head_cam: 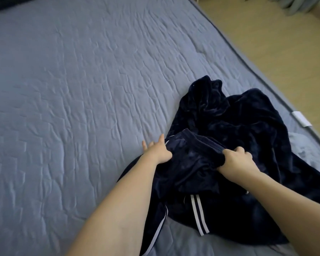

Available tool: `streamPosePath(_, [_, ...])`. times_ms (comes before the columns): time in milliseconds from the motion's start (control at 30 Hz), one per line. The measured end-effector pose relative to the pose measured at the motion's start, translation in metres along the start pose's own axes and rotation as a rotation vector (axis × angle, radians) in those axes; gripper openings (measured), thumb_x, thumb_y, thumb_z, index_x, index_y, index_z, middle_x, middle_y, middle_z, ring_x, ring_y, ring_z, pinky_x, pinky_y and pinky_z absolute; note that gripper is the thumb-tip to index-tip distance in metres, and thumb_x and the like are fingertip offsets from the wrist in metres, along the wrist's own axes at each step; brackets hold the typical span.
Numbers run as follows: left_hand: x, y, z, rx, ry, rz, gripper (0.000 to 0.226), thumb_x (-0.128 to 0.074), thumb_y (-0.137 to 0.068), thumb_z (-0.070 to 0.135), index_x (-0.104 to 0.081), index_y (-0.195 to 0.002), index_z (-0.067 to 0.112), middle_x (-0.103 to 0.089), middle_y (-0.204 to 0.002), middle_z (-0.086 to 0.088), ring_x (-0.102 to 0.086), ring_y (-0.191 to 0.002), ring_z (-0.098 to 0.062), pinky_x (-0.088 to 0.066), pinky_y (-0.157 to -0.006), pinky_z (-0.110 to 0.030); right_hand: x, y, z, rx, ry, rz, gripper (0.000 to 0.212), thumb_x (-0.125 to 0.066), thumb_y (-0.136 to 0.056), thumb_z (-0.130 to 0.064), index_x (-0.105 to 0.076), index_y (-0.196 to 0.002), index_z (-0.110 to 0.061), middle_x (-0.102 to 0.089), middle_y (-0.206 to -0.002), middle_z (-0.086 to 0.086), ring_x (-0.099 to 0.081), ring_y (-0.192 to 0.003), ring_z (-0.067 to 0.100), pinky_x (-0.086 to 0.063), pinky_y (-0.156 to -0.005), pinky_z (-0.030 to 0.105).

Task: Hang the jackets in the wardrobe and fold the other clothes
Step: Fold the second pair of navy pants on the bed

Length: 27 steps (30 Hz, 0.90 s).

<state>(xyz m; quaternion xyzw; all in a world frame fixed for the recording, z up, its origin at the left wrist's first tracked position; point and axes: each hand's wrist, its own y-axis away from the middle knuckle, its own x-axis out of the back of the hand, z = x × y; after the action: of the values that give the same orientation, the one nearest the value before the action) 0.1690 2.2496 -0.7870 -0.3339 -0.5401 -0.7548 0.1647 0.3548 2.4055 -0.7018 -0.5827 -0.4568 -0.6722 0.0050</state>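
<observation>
A crumpled heap of dark navy velvet clothes [235, 126] with white side stripes [199, 213] lies on the bed's right half. My right hand [236, 159] is closed on a bunched striped edge of the navy fabric near the heap's middle. My left hand [158, 151] rests at the heap's left edge, thumb pressed into the fabric and fingers spread over the cover. Whether the heap is one garment or two is unclear.
The bed has a quilted blue-grey cover [72, 108] that fills most of the view. A wooden floor [284, 43] runs past its right edge, with pale cloth [292, 4] lying at the top right. A white label [302, 121] hangs at the mattress edge.
</observation>
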Motion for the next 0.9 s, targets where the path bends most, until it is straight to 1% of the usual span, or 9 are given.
streamPosePath(33, [-0.008,-0.002,-0.001,-0.015,0.015,0.008,0.068,-0.052,-0.076,0.029,-0.034,-0.142,0.029,-0.052,-0.133,-0.009,-0.033,-0.134,-0.031,-0.013,-0.115,-0.045,0.003,0.0,-0.001,0.059,0.024,0.055,0.022,-0.057,-0.088,-0.026,-0.049,-0.107,-0.019,-0.045,-0.116,0.008,-0.043,-0.109,0.031,-0.041,-0.081,0.036])
streamPosePath(100, [-0.014,0.001,-0.005,-0.055,0.182,0.035,0.033,-0.051,-0.072,0.025,-0.055,-0.106,0.025,-0.059,-0.095,0.0,-0.05,-0.107,-0.028,-0.037,-0.088,-0.034,0.008,0.001,-0.005,0.159,0.044,0.171,0.021,-0.057,-0.088,-0.024,-0.048,-0.106,-0.018,-0.051,-0.108,0.004,-0.047,-0.1,0.028,-0.041,-0.076,0.034])
streamPosePath(200, [0.003,0.03,-0.016,-0.069,0.697,-0.022,0.023,-0.057,-0.061,0.018,-0.065,-0.082,0.016,-0.064,-0.073,0.002,-0.061,-0.074,-0.021,-0.045,-0.065,-0.026,0.015,0.013,-0.023,0.26,-0.068,0.219,0.034,-0.06,-0.086,-0.019,-0.041,-0.114,-0.018,-0.052,-0.109,0.004,-0.049,-0.097,0.026,-0.046,-0.079,0.037])
streamPosePath(267, [0.029,0.057,-0.035,-0.023,1.051,0.0,0.029,-0.064,-0.056,0.018,-0.071,-0.084,0.013,-0.072,-0.075,-0.004,-0.066,-0.072,-0.024,-0.05,-0.067,-0.028,0.022,0.023,-0.041,0.259,-0.114,0.226,0.047,-0.059,-0.087,-0.013,-0.036,-0.127,-0.016,-0.051,-0.112,0.006,-0.052,-0.098,0.026,-0.048,-0.08,0.037])
streamPosePath(400, [0.1,0.117,-0.094,-0.031,1.524,-0.011,0.032,-0.072,-0.077,0.029,-0.074,-0.102,0.01,-0.073,-0.102,-0.017,-0.07,-0.091,-0.03,-0.056,-0.086,-0.038,0.057,0.049,-0.097,0.278,-0.051,0.275,0.009,-0.054,-0.085,-0.009,-0.046,-0.082,-0.009,-0.051,-0.093,0.009,-0.05,-0.081,0.025,-0.042,-0.065,0.033])
streamPosePath(567, [0.202,0.225,-0.184,-0.048,1.685,0.19,0.041,-0.062,-0.087,0.014,-0.06,-0.126,0.001,-0.066,-0.118,-0.023,-0.066,-0.103,-0.035,-0.053,-0.094,-0.046,0.133,0.127,-0.21,0.46,-0.313,0.111,0.005,-0.054,-0.078,-0.005,-0.056,-0.077,-0.009,-0.057,-0.077,0.006,-0.057,-0.075,0.026,-0.043,-0.057,0.029])
streamPosePath(667, [0.25,0.32,-0.23,-0.056,1.631,0.145,0.045,-0.065,-0.082,0.013,-0.061,-0.124,-0.002,-0.068,-0.115,-0.021,-0.069,-0.096,-0.031,-0.059,-0.079,-0.037,0.194,0.209,-0.279,0.489,-0.373,-0.102,0.013,-0.057,-0.075,-0.001,-0.058,-0.076,-0.013,-0.058,-0.07,0.005,-0.058,-0.065,0.022,-0.041,-0.052,0.021])
streamPosePath(800, [0.296,0.455,-0.281,-0.169,1.548,0.119,0.045,-0.07,-0.078,0.024,-0.068,-0.118,0.003,-0.069,-0.117,-0.018,-0.069,-0.101,-0.028,-0.058,-0.077,-0.031,0.261,0.335,-0.345,0.464,-0.23,-0.442,0.027,-0.058,-0.076,0.001,-0.063,-0.102,0.004,-0.068,-0.096,0.024,-0.067,-0.087,0.034,-0.055,-0.082,0.037])
streamPosePath(900, [0.32,0.546,-0.308,-0.276,1.491,0.081,0.038,-0.068,-0.078,0.025,-0.073,-0.111,0.006,-0.067,-0.121,-0.016,-0.067,-0.107,-0.027,-0.055,-0.087,-0.033,0.298,0.417,-0.37,0.338,-0.157,-0.598,0.016,-0.056,-0.077,0.003,-0.071,-0.081,0.007,-0.072,-0.088,0.02,-0.07,-0.079,0.03,-0.056,-0.074,0.031])
